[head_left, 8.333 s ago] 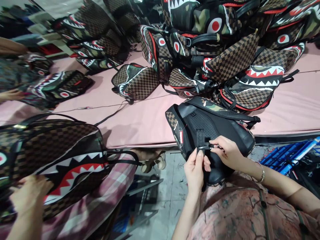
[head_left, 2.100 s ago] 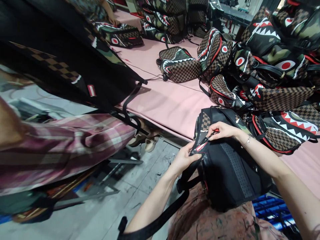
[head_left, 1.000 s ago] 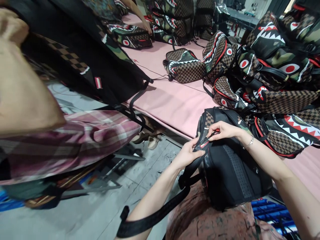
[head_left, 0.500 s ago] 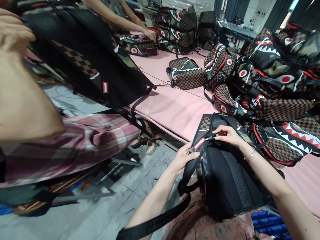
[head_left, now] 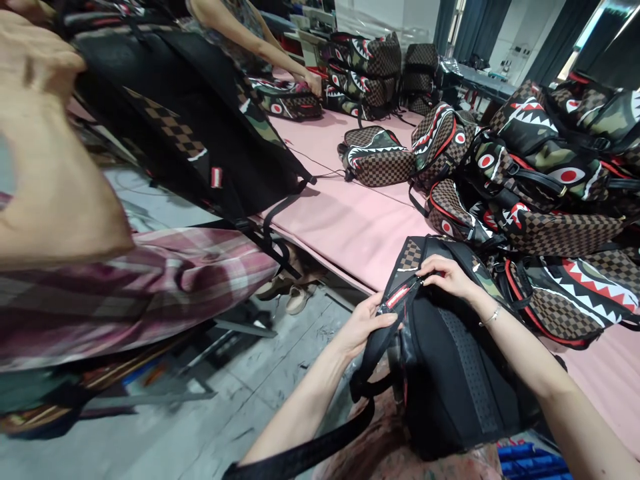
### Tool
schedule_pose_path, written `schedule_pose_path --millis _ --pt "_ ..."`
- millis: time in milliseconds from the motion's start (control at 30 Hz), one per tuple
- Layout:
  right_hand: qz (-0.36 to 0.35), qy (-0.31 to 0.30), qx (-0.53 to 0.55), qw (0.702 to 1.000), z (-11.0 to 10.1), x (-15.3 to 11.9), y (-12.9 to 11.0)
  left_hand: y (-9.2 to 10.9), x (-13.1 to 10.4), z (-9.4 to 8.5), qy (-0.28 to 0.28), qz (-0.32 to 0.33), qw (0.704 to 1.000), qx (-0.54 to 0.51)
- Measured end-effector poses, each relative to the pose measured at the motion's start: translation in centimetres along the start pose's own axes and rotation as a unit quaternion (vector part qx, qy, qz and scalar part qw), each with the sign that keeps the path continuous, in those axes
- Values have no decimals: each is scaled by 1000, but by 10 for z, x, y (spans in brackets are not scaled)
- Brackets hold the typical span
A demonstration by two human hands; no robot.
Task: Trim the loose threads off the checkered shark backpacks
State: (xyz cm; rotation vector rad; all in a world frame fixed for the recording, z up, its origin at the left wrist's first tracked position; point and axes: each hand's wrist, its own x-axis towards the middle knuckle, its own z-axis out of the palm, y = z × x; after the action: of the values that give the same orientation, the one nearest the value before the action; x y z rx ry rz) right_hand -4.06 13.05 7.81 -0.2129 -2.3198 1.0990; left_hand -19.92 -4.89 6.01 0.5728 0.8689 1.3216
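The person has a black backpack (head_left: 450,360) resting against their lap, its top end propped on the near edge of the pink table (head_left: 345,227), back panel facing up. Their left hand (head_left: 365,323) is closed on the side of the bag, thumb and fingers pinching the fabric just beside a small red and white label (head_left: 397,297). Their right hand (head_left: 445,273) sits at the top of the same seam, fingertips pinched together on something too small to make out; a thin bracelet (head_left: 490,317) circles that wrist. A loose black strap (head_left: 310,450) trails from the bag down past the left forearm. Just beyond, a heap of shark-mouth backpacks (head_left: 540,180) crowds the right side of the table. To the left, a co-worker in a plaid sleeve (head_left: 150,287) holds up another dark backpack (head_left: 200,133), and farther back another person's hand (head_left: 314,81) rests on a bag
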Motion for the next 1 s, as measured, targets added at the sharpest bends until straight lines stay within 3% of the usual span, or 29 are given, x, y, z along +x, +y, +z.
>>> schedule_pose_path --millis 267,700,833,1000 --pt "-23 -34 -17 999 -3 5 -5 4 0 3 -1 -5 1000 13" --pt "-90 -83 -83 989 0 8 -38 13 0 19 -13 30 995 91" --pt "-84 -51 -125 987 1 -3 -44 15 0 28 -4 39 995 88" --pt "-32 73 -150 986 7 -35 -52 11 3 41 13 49 996 67"
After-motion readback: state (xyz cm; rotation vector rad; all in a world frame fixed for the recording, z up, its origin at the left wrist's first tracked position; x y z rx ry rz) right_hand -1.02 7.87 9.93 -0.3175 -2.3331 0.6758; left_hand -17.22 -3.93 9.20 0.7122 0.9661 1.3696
